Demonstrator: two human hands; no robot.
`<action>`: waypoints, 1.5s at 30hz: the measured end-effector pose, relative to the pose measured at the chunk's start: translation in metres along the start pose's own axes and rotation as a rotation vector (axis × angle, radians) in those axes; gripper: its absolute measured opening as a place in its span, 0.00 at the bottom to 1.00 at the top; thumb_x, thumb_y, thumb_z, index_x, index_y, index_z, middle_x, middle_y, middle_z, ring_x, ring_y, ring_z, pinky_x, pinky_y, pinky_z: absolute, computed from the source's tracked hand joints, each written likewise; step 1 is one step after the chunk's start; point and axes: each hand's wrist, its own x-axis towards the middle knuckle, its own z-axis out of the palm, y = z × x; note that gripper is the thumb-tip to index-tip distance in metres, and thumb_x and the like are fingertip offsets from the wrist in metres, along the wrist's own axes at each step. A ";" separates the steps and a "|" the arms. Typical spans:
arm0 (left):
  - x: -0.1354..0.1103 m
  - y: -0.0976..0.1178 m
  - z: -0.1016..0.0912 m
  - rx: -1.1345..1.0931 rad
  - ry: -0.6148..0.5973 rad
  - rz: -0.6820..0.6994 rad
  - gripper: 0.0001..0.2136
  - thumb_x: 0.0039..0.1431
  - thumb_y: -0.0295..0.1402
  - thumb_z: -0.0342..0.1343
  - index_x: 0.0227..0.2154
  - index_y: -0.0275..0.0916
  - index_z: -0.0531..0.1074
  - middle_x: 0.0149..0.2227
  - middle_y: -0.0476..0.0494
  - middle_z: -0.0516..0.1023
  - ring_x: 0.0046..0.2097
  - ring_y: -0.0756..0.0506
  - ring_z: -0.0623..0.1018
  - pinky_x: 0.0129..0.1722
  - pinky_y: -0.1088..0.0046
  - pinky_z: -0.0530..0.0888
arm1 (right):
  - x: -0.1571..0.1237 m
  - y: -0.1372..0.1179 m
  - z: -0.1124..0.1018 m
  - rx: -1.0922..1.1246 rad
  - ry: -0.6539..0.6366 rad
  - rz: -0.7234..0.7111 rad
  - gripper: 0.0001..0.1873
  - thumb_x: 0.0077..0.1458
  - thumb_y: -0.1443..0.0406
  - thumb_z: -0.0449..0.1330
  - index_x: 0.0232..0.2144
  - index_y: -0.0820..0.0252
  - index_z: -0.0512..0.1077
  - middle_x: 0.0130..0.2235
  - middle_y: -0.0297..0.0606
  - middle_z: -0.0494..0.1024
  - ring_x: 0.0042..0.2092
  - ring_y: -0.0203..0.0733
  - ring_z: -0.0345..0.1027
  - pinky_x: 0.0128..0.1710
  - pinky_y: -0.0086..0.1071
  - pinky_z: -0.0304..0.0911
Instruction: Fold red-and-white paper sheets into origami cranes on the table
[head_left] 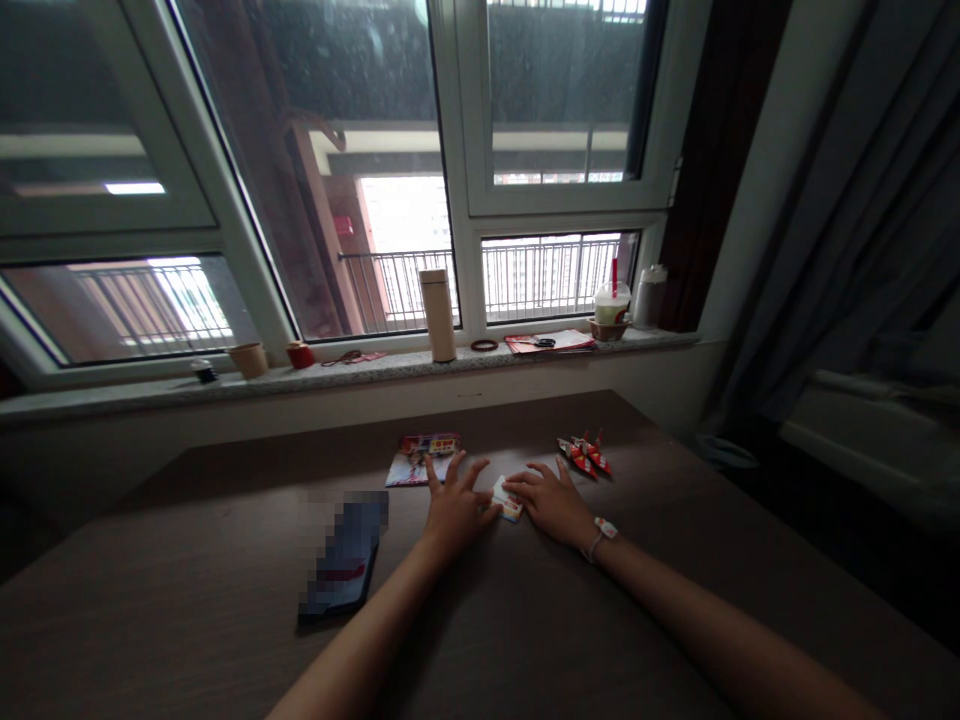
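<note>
A small folded piece of paper [508, 506], pale with a coloured print, lies on the table between my hands. My left hand [454, 508] is at its left side, fingers spread and the thumb touching the paper's edge. From the other side my right hand [556, 502] lays its fingertips on the paper, its fingers stretched and apart. A bracelet [600, 535] with a pale charm circles my right wrist. Behind my left fingertips lies a printed leaflet [412, 465]. Several folded red-and-white paper pieces [585, 455] stand beyond my right hand.
A phone [345, 560], partly pixelated, rests left of my left forearm on the brown table [210, 580]. Along the windowsill [375, 372] stand a beige flask [437, 315], a paper cup [249, 360], scissors [543, 342] on papers, and a drink cup [611, 302] with a red straw.
</note>
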 end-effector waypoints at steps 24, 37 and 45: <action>-0.003 -0.003 0.005 -0.102 0.100 -0.065 0.09 0.56 0.40 0.61 0.23 0.45 0.80 0.55 0.47 0.75 0.62 0.33 0.64 0.63 0.32 0.38 | 0.001 0.010 0.009 0.137 0.005 0.009 0.19 0.65 0.61 0.48 0.54 0.40 0.71 0.59 0.31 0.72 0.65 0.52 0.51 0.65 0.66 0.27; 0.000 0.003 0.012 -0.092 -0.022 -0.125 0.15 0.57 0.48 0.59 0.45 0.55 0.78 0.63 0.42 0.66 0.65 0.30 0.61 0.61 0.28 0.39 | 0.002 0.018 0.010 0.150 0.100 0.105 0.16 0.60 0.59 0.58 0.49 0.51 0.75 0.60 0.42 0.69 0.63 0.53 0.55 0.65 0.59 0.38; 0.000 0.001 0.016 -0.105 -0.014 -0.120 0.15 0.57 0.47 0.60 0.47 0.54 0.78 0.62 0.40 0.68 0.64 0.31 0.62 0.60 0.28 0.40 | 0.002 0.022 0.011 0.174 0.110 0.074 0.14 0.60 0.61 0.58 0.45 0.54 0.78 0.51 0.42 0.74 0.56 0.49 0.62 0.61 0.47 0.49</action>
